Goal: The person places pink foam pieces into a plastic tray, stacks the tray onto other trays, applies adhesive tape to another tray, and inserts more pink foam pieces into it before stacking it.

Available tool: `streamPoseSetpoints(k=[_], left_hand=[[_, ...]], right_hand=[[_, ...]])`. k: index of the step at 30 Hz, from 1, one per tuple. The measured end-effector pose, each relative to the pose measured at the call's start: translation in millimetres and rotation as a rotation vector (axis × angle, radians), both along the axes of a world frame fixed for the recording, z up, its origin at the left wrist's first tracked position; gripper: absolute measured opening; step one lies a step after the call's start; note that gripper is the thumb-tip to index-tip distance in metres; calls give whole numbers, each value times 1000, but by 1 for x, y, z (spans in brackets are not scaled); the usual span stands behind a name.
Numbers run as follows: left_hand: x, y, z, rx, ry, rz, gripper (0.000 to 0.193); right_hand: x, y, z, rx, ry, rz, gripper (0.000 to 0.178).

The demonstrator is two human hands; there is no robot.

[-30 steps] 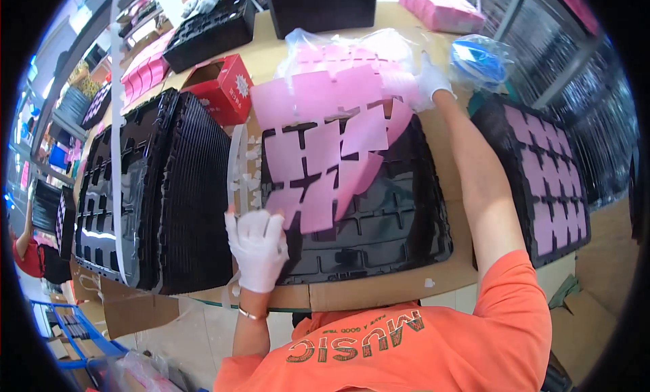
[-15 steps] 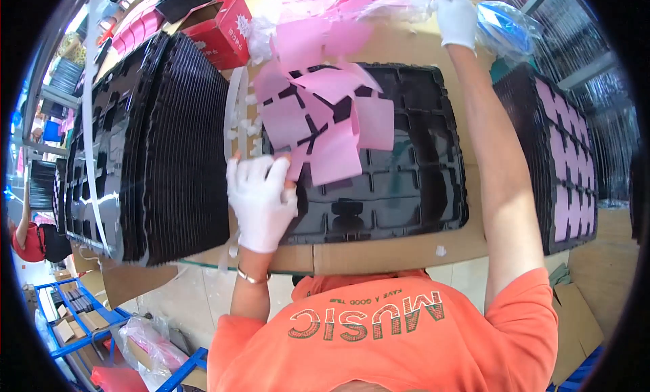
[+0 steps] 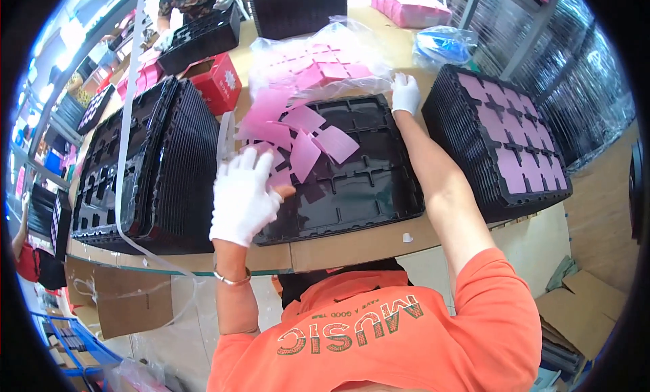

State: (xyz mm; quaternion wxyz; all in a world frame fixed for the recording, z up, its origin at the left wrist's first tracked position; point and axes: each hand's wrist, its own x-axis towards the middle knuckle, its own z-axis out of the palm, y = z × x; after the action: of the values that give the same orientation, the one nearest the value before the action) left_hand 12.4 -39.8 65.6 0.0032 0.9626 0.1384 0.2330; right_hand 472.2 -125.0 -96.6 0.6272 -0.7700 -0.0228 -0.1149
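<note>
My left hand [image 3: 240,196], in a white glove with bare thumb tip, grips the near left edge of a limp pink cut-out sheet [image 3: 305,155]. Its flaps hang loosely and curl over the left half of a black compartment tray [image 3: 352,189]. At the tray's far right corner is my right hand [image 3: 405,94], also white-gloved, its fingers curled at the edge of a clear plastic bag [image 3: 372,53]. Fine finger detail there is too small to make out. Inside the bag lie more pink cut-out sheets [image 3: 318,68]. The sheet's far end reaches toward the bag.
Tall black tray stacks stand at left [image 3: 183,175] and right [image 3: 453,135]; pink pieces cover the right one's face. A red box [image 3: 215,87], a blue bagged bundle [image 3: 443,47] and a pink packet [image 3: 409,7] sit farther back. A white strap [image 3: 125,135] hangs at left.
The view has shifted, showing more of the far table. The pink sheet's flaps have swung and folded. My right hand is nearer the tray's far corner; my left fingers have straightened.
</note>
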Motion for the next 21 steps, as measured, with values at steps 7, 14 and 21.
streamPoseSetpoints(k=[7, 14, 21], left_hand=[[194, 8, 32, 115, -10, -193, 29], [350, 25, -52, 21, 301, -122, 23], [398, 109, -92, -435, 53, -151, 23]], right_hand=[[-69, -11, 73, -66, -89, 150, 48], [-26, -26, 53, 136, -243, 74, 37], [-85, -29, 107, 600, 153, 325, 34]])
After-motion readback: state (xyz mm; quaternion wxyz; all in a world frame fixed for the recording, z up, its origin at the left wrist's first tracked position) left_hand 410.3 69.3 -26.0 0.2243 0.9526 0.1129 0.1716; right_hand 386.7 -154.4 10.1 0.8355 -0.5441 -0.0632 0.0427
